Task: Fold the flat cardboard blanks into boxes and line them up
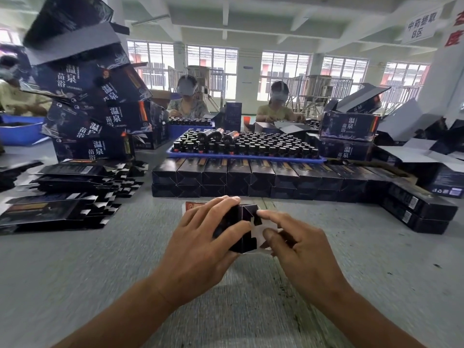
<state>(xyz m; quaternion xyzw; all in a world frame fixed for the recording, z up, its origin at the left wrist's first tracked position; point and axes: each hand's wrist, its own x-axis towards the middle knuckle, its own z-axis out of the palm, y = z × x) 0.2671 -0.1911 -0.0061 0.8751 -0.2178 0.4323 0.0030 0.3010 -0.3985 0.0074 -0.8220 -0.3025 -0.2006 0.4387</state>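
Mid-fold over the grey bench: small dark cardboard box gripped by the left hand, end flaps being tucked by the pinching right hand; next, probably closing it and setting it beside the row of finished dark boxes

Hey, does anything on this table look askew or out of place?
Yes. The stack of big boxes at far left leans, its upper boxes tilted and crooked. Three bottles lie on their sides atop the upright bottles in the blue tray.
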